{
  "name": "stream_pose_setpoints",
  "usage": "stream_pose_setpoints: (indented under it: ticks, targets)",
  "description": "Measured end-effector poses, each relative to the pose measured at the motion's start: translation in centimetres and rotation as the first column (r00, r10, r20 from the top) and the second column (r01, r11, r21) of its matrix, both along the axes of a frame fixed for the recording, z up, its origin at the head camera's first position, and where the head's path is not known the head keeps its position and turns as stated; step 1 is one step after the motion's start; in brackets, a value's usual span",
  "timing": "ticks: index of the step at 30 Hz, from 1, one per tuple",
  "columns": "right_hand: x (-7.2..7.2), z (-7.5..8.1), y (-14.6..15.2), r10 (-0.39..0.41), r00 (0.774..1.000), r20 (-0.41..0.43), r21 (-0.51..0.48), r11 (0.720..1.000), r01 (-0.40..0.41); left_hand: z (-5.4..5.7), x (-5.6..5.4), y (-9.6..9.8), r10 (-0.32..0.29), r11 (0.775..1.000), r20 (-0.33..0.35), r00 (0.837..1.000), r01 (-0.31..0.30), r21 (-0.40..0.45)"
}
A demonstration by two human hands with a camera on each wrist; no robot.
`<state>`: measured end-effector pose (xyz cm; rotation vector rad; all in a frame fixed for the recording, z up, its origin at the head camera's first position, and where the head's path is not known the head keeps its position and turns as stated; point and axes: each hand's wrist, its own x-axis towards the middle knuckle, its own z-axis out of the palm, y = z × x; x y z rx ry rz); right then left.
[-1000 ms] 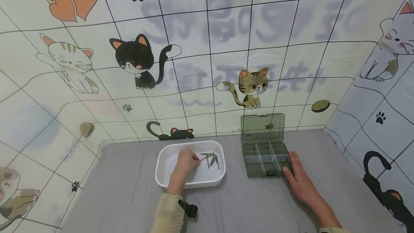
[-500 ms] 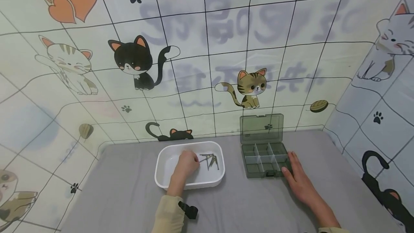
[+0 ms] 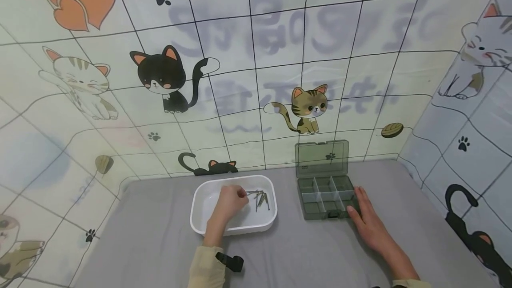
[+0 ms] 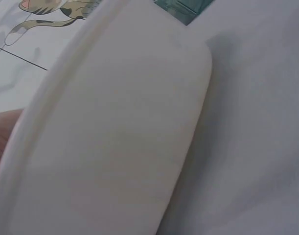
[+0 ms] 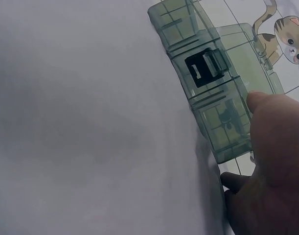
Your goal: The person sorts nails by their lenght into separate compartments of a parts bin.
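A white tray [image 3: 202, 226] stands left of centre on the cloth, with several thin metal nails [image 3: 262, 199] in a loose pile at its right side. My left hand [image 3: 230, 201] reaches over the near rim, thumb and fingertips pinched together on a nail at the pile's left end. In the left wrist view the tray's outer wall [image 4: 115, 122] covers most of the picture. A translucent grey-green compartment box [image 3: 316, 210] stands to the right, lid up. My right hand [image 3: 370, 226] rests against its right side with straight fingers, the thumb [image 5: 259, 100] at the front corner.
The box's raised lid [image 3: 322, 159] leans near the back wall, and its black latch [image 5: 203, 68] faces the front. A grey cloth [image 3: 280, 257] covers the table. Cat-print sheets [image 3: 256, 79] hang behind and at both sides.
My left fingertips have shifted slightly up toward the back of the tray, staying at the pile's left end. The right hand stays on the box. The head view has drifted slightly.
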<state>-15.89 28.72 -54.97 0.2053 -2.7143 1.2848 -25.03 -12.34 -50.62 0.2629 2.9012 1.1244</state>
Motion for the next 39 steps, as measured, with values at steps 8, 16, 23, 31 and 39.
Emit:
stream_pose_setpoints:
  ticks: [8,16,23,31,39]
  targets:
    - [0.1,0.0,0.2,-0.004,1.0,0.004,-0.004,1.0,0.004,0.8,0.4,-0.2,-0.063,0.984,-0.027,0.998,0.067,0.166]
    - [0.0,-0.2,0.3,-0.006,1.0,0.004,-0.006,1.0,0.006,1.9,1.1,0.2,-0.123,0.953,-0.043,0.991,0.13,0.275]
    - [0.0,-0.3,0.3,-0.009,1.0,0.014,0.005,1.0,0.009,2.3,1.5,0.6,-0.148,0.921,-0.025,0.989,0.147,0.361]
    - [0.0,-0.2,0.1,-0.009,1.0,0.0,-0.004,1.0,0.009,2.8,2.0,1.6,-0.167,0.895,-0.043,0.985,0.17,0.413]
    - [0.0,0.0,0.0,-0.014,1.0,0.01,-0.001,1.0,0.014,3.4,2.3,3.4,-0.183,0.863,-0.056,0.982,0.188,0.47]
